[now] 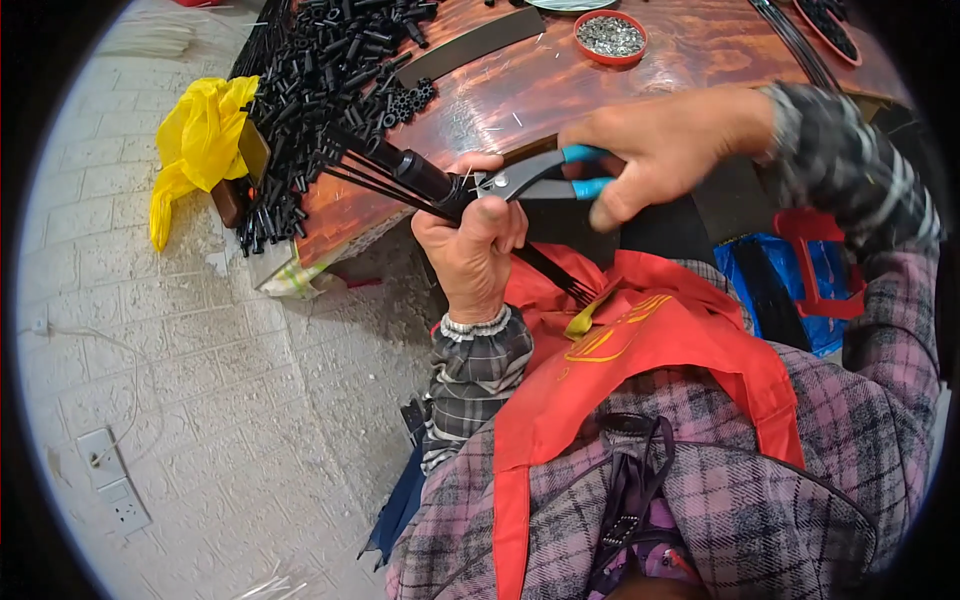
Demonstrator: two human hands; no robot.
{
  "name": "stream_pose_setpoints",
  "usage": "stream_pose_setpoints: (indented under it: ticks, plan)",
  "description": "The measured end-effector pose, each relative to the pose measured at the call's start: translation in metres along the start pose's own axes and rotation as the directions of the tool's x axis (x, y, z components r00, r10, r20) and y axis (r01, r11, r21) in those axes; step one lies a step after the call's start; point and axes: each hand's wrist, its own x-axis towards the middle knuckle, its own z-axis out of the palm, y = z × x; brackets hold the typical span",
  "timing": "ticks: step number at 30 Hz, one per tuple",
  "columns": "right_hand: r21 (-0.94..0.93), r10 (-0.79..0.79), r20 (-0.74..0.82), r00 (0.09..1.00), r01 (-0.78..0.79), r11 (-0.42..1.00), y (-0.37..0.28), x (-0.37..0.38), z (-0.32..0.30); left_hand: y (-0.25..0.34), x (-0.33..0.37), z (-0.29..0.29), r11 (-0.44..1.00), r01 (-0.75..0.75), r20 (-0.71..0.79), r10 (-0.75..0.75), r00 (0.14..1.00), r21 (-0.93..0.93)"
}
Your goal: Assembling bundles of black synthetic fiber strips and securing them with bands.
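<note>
My left hand is closed round what looks like a black umbrella frame, with thin ribs and a thick cylindrical piece pointing to the upper left. Its other rods run down toward my lap. In my right hand are pliers with blue and black handles, the fingers wrapped over the grips. The jaws sit at the frame beside my left thumb, where a short, thin, silvery wire sticks out. What exactly the jaws grip is hidden.
On the reddish wooden table lie a large heap of black plastic tubes, a curved dark strip and a red bowl of small metal bits. A yellow plastic bag hangs at the left edge. Red cloth covers my lap.
</note>
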Motion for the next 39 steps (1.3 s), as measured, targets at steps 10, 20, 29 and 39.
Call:
stream_pose_setpoints:
  ticks: [10,20,29,39]
  plan:
    - [0.571,0.03,0.396,0.918,-0.271,0.775,-0.001,-0.006,-0.005,-0.001,0.002,0.006,0.993,-0.029,0.084,0.019,0.996,0.116]
    - [-0.418,-0.034,-0.458,0.889,-0.181,0.89,0.0,-0.007,0.032,-0.006,0.008,0.002,0.998,-0.021,0.065,0.024,0.998,-0.054]
    - [0.011,-0.09,-0.497,0.863,0.11,0.994,0.021,0.023,0.057,0.003,0.011,-0.002,0.984,0.177,-0.093,-0.177,0.98,-0.012]
    - [-0.585,-0.146,-0.421,0.895,-0.145,0.798,-0.008,-0.007,0.004,0.003,0.014,0.009,0.979,0.185,-0.122,-0.173,0.977,0.089]
